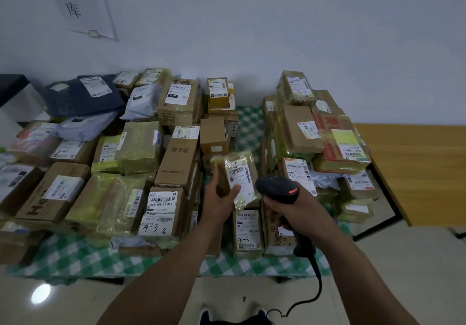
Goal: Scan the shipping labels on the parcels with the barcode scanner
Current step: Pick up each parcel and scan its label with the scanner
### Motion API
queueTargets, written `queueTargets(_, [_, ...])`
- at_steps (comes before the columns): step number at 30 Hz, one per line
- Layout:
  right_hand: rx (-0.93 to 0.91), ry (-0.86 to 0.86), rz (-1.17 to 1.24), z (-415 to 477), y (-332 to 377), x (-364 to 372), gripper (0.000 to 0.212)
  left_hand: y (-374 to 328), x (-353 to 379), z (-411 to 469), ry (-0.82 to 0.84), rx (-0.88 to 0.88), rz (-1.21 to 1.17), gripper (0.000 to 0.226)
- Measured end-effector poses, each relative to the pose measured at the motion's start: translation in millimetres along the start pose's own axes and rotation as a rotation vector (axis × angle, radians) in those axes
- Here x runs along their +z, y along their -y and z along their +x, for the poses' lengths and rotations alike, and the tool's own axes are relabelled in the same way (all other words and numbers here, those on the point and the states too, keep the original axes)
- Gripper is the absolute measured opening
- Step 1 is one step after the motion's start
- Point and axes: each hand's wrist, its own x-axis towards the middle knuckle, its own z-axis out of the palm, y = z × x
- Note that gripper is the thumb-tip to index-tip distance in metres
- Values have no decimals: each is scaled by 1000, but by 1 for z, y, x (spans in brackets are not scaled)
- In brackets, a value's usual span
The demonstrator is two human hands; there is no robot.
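Head cam: left hand [219, 195] grips a small tape-wrapped parcel [235, 173] lifted above the pile, fingers curled behind it, thumb pressed on the lower part of its white shipping label [240, 177], label facing up toward the camera. Right hand [293, 211] is wrapped around the handle of the black barcode scanner [277, 187], head just beside the parcel's right edge, red light on top, black cable [316, 282] dropping toward the floor. Below, a green checked cloth [75, 256] carries stacked cardboard boxes, mailers. Wooden table [416, 168] at right.
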Motion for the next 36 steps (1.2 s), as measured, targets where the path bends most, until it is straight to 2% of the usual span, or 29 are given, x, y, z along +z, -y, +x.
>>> queueTargets(5, [-23,-120,19,1,-5,-14,21,-10,-16,-26,-50,-61,-56,69])
queueTargets(7, [-15,-137,30,2,-11,-19,22,-2,-24,-36,10,-124,-6,63])
queueTargets(11, [22,-127,9,6,-24,-17,21,26,-14,-55,170,-306,10,37])
queueTargets(14, [38,-97,-18,10,-36,-11,25,53,-1,-61,220,-365,17,34])
queueTargets(17, [75,-70,-31,13,-46,-6,28,66,8,-60,227,-373,20,31])
queueTargets(22, [110,-48,-35,17,-54,3,24,60,18,-59,195,-227,86,40])
queueTargets(26, [156,-13,-36,21,-59,16,25,51,10,-62,174,-253,116,39])
queueTargets(29, [155,25,-85,27,-63,30,26,58,-3,-64,-35,-194,324,36])
queueTargets(31, [159,64,-100,34,-67,39,29,76,-13,-63,-108,-158,479,35])
queueTargets(33, [192,84,-97,40,-74,49,37,101,-21,-57,-64,-156,658,41])
queueTargets(36, [216,68,-114,51,-91,58,48,126,-25,-47,115,-121,947,46])
